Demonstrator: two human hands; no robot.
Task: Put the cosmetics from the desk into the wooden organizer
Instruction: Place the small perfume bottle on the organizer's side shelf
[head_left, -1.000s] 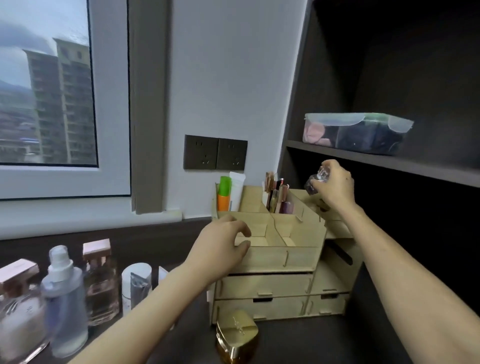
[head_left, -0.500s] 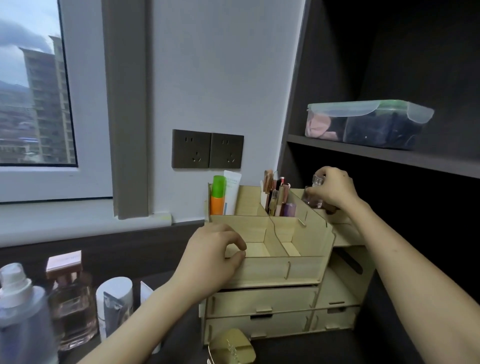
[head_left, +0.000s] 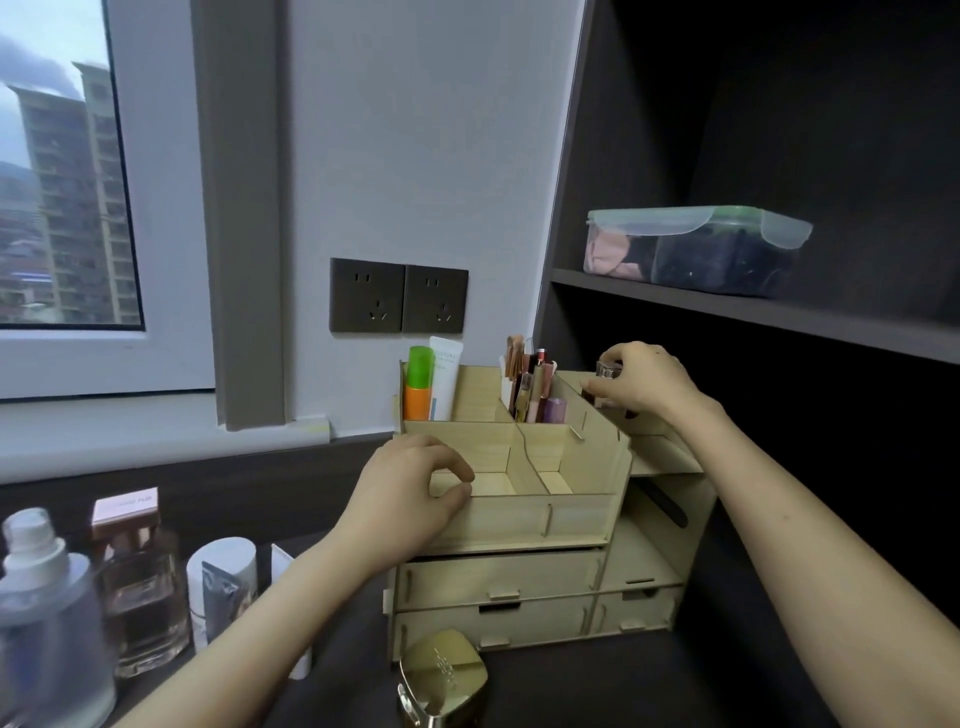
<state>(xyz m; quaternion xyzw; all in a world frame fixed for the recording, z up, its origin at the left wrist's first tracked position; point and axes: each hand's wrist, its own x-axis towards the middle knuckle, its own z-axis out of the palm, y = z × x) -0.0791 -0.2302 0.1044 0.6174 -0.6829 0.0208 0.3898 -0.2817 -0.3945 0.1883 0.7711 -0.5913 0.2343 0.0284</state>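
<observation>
Dark desk (head_left: 675, 686) at bottom. Pinching slick, fragile glass bottle (head_left: 605, 371) near cap with right fingers (head_left: 626, 356); clutching organizer (head_left: 519, 519) rim with left fingers (head_left: 451, 462).

The organizer (head_left: 519, 514) is pale, raw, matt plywood. The gold case (head_left: 444, 675) shines like polished metal (possibly plastic). The perfume bottle (head_left: 140, 587) and small bottle (head_left: 607, 371) are clear, glossy glass; the worktop (head_left: 597, 686) is dark and matt.

Bottles (head_left: 140, 582) left of organizer (head_left: 524, 519); jar (head_left: 444, 678) before it.
</observation>
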